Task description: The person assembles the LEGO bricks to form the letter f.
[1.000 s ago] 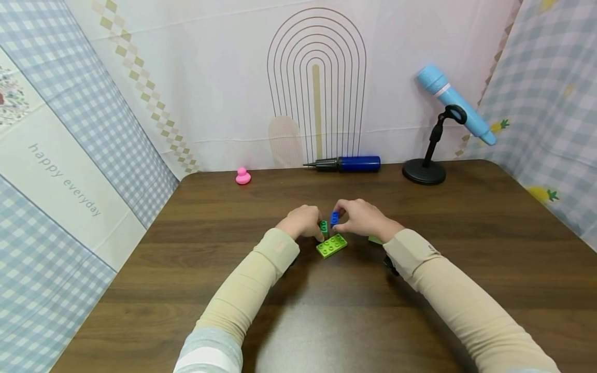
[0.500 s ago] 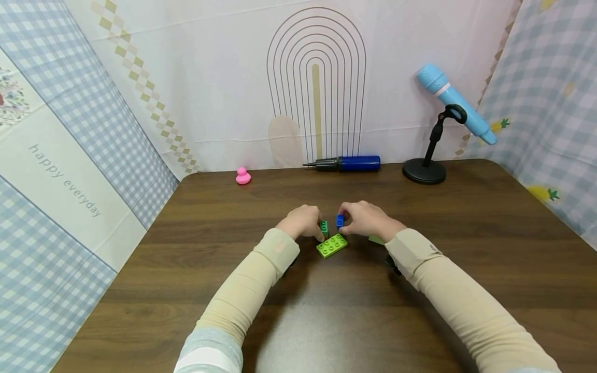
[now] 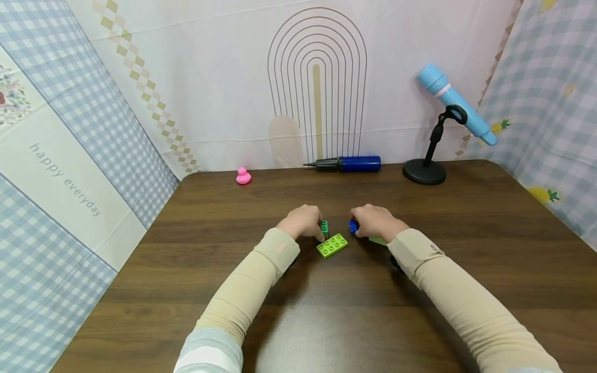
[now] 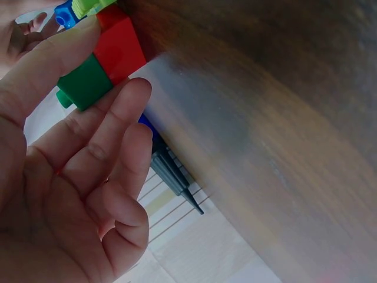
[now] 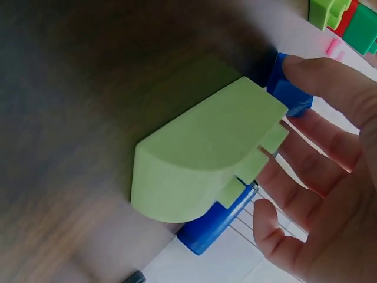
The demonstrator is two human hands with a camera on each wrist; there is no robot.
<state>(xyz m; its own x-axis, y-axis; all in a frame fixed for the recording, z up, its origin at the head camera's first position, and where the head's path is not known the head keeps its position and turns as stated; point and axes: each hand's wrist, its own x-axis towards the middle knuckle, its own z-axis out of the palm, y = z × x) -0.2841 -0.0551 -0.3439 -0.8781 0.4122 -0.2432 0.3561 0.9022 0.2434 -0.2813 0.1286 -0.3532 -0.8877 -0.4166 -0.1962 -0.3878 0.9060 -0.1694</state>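
On the tabletop my left hand (image 3: 302, 221) pinches a small green toy brick (image 4: 85, 82) between thumb and fingers. That brick sits on a red brick (image 4: 121, 47), seen in the left wrist view. To its right, my right hand (image 3: 377, 221) grips a blue brick (image 5: 288, 85) low at the table surface, thumb on one side and fingers on the other. A lime-green studded brick (image 3: 332, 245) lies between the hands, slightly nearer me. Beside the right fingers stands a pale green block with a rounded end (image 5: 206, 135), mostly hidden under the wrist in the head view.
Along the back edge of the brown table (image 3: 224, 290) are a pink toy duck (image 3: 243, 177), a blue-and-black hand pump (image 3: 359, 163) and a light blue toy microphone (image 3: 466, 111) in a black stand (image 3: 424, 172). Patterned cloth (image 3: 224, 77) hangs behind and at both sides.
My right hand has carried the blue brick rightward, away from the green one, and lowered it to the table beside the pale green block. My left hand has kept its place.
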